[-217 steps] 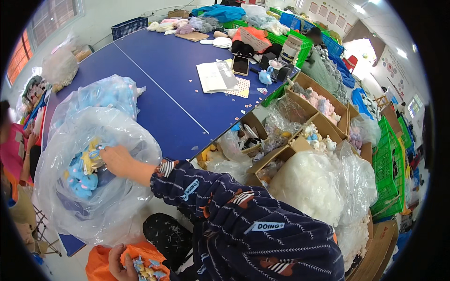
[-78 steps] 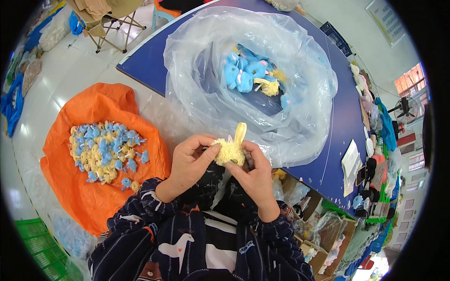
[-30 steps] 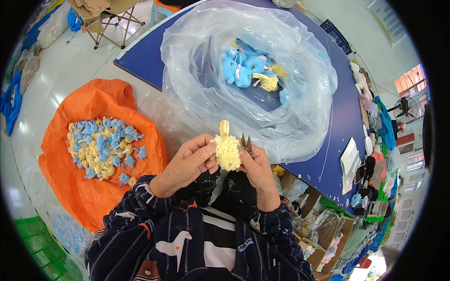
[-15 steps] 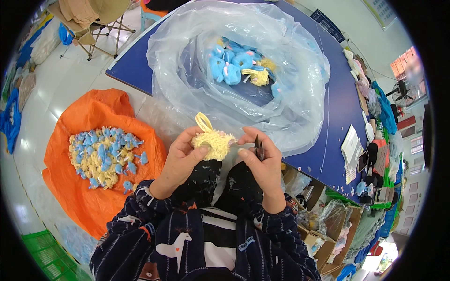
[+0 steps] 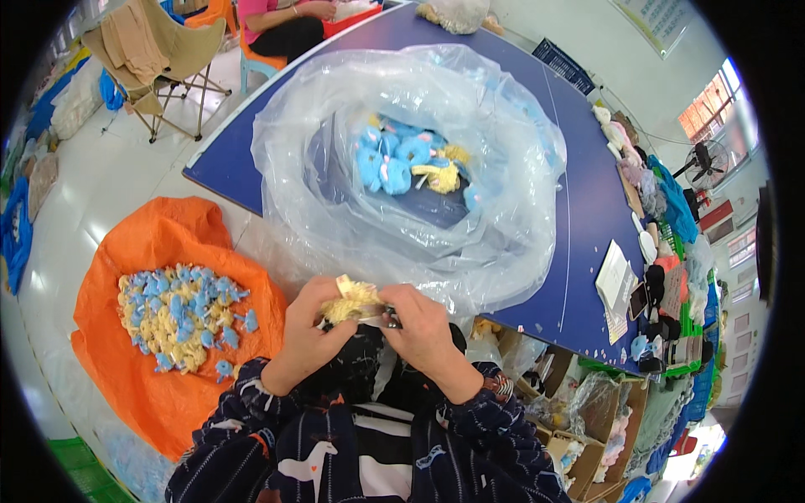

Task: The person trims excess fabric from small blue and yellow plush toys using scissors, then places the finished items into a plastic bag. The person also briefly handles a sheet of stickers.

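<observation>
Head view: far to the left of your hands lies a crumpled orange bag [image 5: 168, 251], holding a heap of small fuzzy blue and yellow plush pieces [image 5: 180, 312]. Your left hand [image 5: 310, 331] is curled around a fluffy yellow plush toy [image 5: 350, 300], gripping it from the left side. Your right hand [image 5: 423, 323] closes on the toy's right side, with a small dark tool [image 5: 391, 317] pinched in its fingers. Just beyond both hands, a wide, glossy clear plastic bag [image 5: 503, 193] sits on the blue table [image 5: 587, 210], with more soft blue and yellow toys inside.
</observation>
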Available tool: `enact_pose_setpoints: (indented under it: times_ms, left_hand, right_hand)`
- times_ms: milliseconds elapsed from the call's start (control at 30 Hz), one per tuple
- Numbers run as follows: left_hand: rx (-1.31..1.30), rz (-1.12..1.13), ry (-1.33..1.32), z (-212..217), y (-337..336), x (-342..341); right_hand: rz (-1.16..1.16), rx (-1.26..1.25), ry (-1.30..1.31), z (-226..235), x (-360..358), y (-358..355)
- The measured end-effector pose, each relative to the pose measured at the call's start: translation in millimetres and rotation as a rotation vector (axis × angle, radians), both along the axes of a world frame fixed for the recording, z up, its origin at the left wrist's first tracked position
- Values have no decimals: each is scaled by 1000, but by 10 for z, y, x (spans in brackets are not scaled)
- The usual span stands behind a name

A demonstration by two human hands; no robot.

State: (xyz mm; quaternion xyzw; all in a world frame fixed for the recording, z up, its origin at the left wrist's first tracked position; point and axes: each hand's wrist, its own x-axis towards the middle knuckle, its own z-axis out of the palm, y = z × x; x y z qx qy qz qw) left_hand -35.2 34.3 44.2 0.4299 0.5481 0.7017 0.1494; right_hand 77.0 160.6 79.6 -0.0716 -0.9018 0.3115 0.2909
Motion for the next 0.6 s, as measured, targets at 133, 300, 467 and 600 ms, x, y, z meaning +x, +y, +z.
enact_pose_setpoints:
  times_ms: [133, 300, 467, 600]
  left_hand:
    - [-42, 235, 204, 43, -306, -268]
    - [-652, 906, 624, 413, -867, -663]
    - [-354, 586, 289, 362, -763, -555]
    - [-181, 48, 34, 288, -400, -355]
  right_hand:
    - [92, -84, -66, 259, -191, 160]
    - [-232, 83, 1, 357, -574, 820]
    - [-404, 200, -66, -105, -1021, 1065]
    - [-368, -94, -37, -102, -959, 1097]
